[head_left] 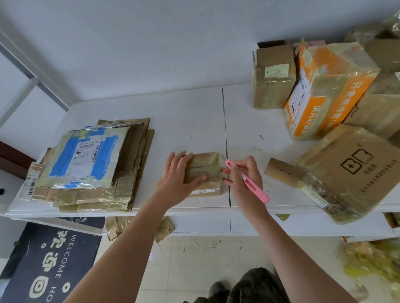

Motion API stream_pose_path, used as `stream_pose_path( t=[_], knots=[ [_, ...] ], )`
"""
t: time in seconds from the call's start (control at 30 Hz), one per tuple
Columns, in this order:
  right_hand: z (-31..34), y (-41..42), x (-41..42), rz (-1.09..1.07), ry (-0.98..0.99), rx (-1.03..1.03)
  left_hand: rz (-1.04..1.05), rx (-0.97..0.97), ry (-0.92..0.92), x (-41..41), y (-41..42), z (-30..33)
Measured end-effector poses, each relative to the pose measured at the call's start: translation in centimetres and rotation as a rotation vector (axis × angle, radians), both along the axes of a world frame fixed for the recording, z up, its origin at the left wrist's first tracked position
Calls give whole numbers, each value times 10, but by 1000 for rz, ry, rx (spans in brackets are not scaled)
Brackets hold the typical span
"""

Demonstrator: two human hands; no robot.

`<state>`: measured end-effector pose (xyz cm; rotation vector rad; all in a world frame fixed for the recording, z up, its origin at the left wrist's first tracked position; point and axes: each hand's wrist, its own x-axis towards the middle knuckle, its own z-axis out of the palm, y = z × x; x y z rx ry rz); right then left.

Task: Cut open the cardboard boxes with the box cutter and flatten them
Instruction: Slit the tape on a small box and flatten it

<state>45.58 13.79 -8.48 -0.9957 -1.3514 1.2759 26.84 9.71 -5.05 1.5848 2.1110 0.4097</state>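
A small taped cardboard box stands on the white table near its front edge. My left hand grips the box's left side, thumb across its front and fingers on top. My right hand holds a pink box cutter like a pen, its tip at the box's upper right corner. A stack of flattened boxes lies at the left, the top one with blue tape and a shipping label.
Several unflattened boxes crowd the right: a tall brown one, an orange-and-white one, and a big brown carton overhanging the front edge. Tape scraps and cardboard bits litter the floor. A dark welcome mat lies lower left.
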Motion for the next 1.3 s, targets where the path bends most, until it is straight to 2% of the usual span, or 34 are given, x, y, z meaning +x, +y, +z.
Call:
stream_pose_path(
  t=[0.3,0.43,0.6,1.03,1.3],
  knots=[
    [3,10,-2,5,-128,92,12,41,-29,-3,3,-4],
    [11,10,-2,2,-150,119,45,128,-44,-4,6,-7],
    [24,13,-3,52,-262,207,97,156,-116,-6,11,-8],
    [13,9,0,-21,-141,129,134,139,-64,-4,12,-9],
    [17,12,0,-3,-193,146,124,160,-63,-4,13,-9]
  ],
)
